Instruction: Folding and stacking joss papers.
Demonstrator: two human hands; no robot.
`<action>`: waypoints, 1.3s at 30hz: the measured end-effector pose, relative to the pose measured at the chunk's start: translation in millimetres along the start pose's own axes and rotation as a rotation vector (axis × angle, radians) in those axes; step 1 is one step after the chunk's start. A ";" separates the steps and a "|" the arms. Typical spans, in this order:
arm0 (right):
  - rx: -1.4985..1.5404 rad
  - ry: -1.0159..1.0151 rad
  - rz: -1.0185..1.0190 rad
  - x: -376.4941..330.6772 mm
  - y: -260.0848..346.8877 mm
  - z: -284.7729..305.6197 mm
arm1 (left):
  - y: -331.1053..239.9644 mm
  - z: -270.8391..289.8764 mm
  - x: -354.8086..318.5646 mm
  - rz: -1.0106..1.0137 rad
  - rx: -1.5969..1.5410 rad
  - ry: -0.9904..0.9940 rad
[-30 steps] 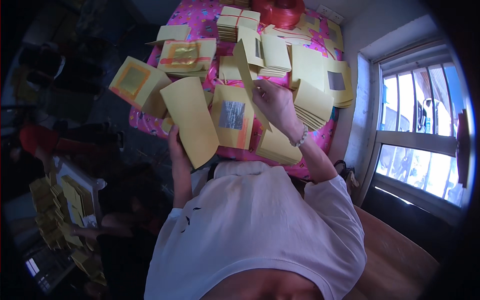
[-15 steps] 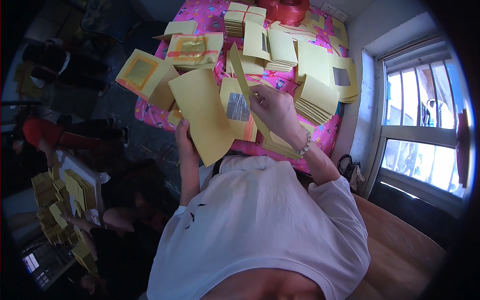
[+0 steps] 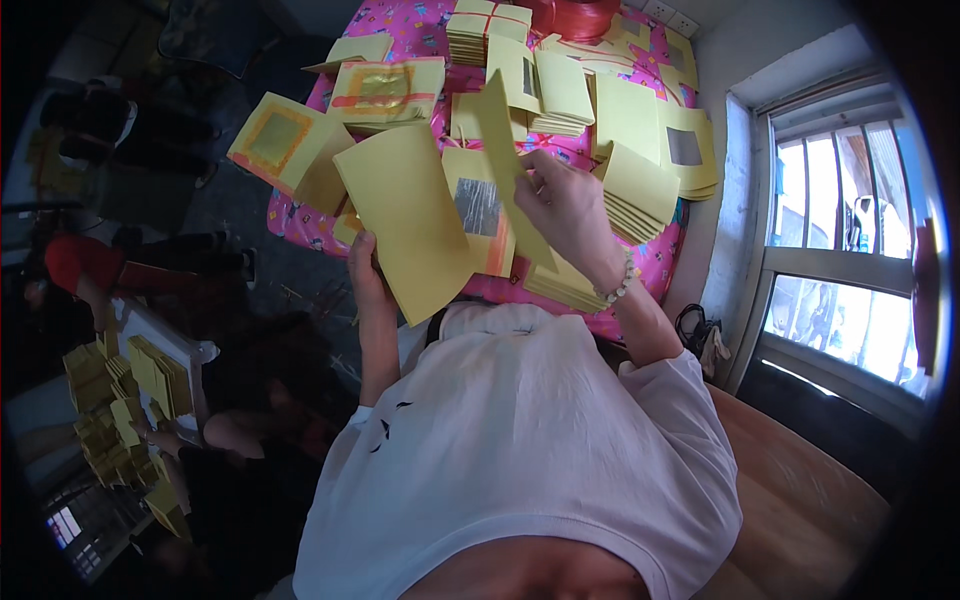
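Note:
A wide yellow paper sheet (image 3: pixel 405 215), slightly curved, tilts up in my left hand (image 3: pixel 368 275), which grips its lower left edge with the thumb in front. My right hand (image 3: pixel 568 205), a bead bracelet at its wrist, pinches a second yellow sheet (image 3: pixel 507 145) that stands nearly on edge. Between the two lies yellow paper with a silver square (image 3: pixel 478 207) and an orange band. Beneath my right wrist rests a low stack of yellow paper (image 3: pixel 565 285). My right fingertips are partly hidden behind the knuckles.
The pink patterned tablecloth (image 3: pixel 300 228) carries several yellow paper stacks, one bundle tied with red string (image 3: pixel 488 32), and a coil of red plastic twine (image 3: pixel 575 15). A barred window (image 3: pixel 845 260) is on the right. People work at the left beside a white table (image 3: pixel 180 345) with yellow paper.
My right hand has shifted slightly right, and its sheet has turned to show more of its face. The left sheet has tilted a little, held in the same grip.

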State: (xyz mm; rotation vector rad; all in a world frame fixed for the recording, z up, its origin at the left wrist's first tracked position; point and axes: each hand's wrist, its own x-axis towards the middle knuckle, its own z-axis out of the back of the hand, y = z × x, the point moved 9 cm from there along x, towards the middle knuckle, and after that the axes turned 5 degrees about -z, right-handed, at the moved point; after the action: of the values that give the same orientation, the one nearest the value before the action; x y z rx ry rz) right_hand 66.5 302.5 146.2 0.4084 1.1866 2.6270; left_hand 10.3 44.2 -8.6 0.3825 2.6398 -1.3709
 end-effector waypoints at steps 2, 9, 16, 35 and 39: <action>-0.133 -0.045 0.046 4.0 -1.8 2.7 | -4.9 2.8 0.6 -0.013 0.010 -0.006; -0.529 0.209 0.030 8.3 -65.4 -128.6 | -28.7 23.8 -0.8 -0.086 0.100 -0.136; -0.402 0.437 -0.150 -15.7 -106.6 -214.0 | -23.4 47.4 3.1 -0.190 0.186 -0.200; 0.980 0.652 -0.215 -52.8 -19.5 -182.2 | 12.6 -25.0 2.0 -0.019 0.234 0.051; 0.981 0.634 -0.225 -53.7 -23.6 -179.1 | 13.9 -34.6 0.1 0.005 0.216 0.091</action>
State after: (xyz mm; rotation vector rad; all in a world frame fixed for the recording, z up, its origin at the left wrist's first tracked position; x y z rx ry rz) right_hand 57.5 176.4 6.5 -0.4451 2.5018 1.8314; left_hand 13.9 80.2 0.3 0.4865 2.5645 -1.6811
